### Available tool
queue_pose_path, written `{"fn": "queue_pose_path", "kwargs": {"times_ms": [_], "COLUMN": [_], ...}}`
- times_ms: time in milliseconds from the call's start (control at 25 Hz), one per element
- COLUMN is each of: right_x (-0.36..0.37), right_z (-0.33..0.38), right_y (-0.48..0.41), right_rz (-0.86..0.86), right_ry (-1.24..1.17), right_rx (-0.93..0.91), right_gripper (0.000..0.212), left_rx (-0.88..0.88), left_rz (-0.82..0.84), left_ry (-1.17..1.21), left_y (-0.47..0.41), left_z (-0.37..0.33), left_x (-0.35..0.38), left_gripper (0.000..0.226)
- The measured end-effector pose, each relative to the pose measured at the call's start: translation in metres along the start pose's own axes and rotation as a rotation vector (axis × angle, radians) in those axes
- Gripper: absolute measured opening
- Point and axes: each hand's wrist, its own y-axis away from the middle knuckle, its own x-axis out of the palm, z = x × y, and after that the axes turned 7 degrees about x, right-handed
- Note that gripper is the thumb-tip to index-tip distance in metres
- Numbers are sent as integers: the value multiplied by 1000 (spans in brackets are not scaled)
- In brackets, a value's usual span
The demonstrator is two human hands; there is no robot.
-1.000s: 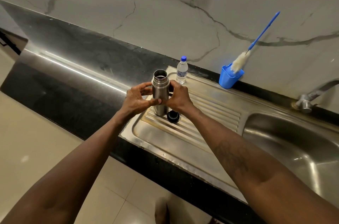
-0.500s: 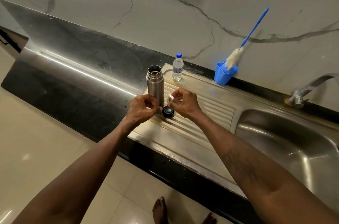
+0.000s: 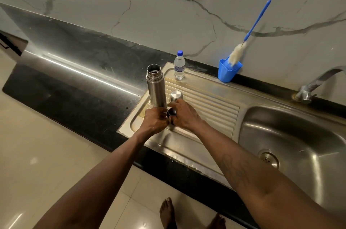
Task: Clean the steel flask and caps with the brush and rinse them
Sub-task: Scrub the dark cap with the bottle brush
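Observation:
The steel flask (image 3: 156, 86) stands upright and uncapped on the left end of the steel drainboard (image 3: 206, 101). My left hand (image 3: 155, 121) curls around its base, which is hidden. The steel outer cap (image 3: 176, 96) sits on the drainboard just right of the flask, free of both hands. My right hand (image 3: 185, 114) pinches the small black inner cap (image 3: 171, 112) between thumb and fingers, low over the drainboard. The blue-handled bottle brush (image 3: 241, 46) leans in a blue cup (image 3: 227, 72) against the wall.
A small water bottle (image 3: 179, 65) with a blue lid stands at the drainboard's back edge. The sink basin (image 3: 299, 140) lies to the right, with the tap (image 3: 316, 84) above it. Black counter (image 3: 84, 82) stretches left. Bare feet show on the tiled floor below.
My right hand has set the steel outer cap down on the drainboard and closed on the black inner cap. My left hand has slid from the flask's side to its base.

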Motion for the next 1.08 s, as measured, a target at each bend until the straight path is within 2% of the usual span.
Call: {"fn": "queue_pose_path", "kwargs": {"times_ms": [120, 200, 280, 400, 560, 680, 880, 1000, 1080], "right_x": [-5, -13, -27, -58, -89, -114, -152, -166, -178], "right_z": [-13, -27, -42, -64, -96, -120, -153, -165, -168], "right_y": [1, 5, 10, 22, 39, 52, 54, 41, 30], "right_rz": [-47, -67, -113, -169, -217, -233, -259, -393, -485], "right_ry": [-74, -182, -298, -431, -461, -466, -505, -669, -666], "right_rx": [7, 28, 61, 103, 113, 94, 125, 206, 251], "right_gripper": [40, 38, 35, 31, 31, 33, 39, 34, 24], "left_rx": [31, 52, 33, -109, -279, -328, -367, -356, -335], "left_rz": [4, -33, -37, 56, 103, 77, -9, -127, -161], "left_ry": [52, 120, 327, 708, 1023, 1071, 1102, 1053, 956], "left_y": [0, 2, 3, -3, -11, -21, -39, -56, -71], "left_z": [-5, -11, -19, -49, -106, -137, -190, -217, -229], "left_x": [7, 14, 24, 44, 74, 96, 114, 112, 110], "left_gripper": [46, 43, 43, 42, 37, 45, 30, 19, 19]}}
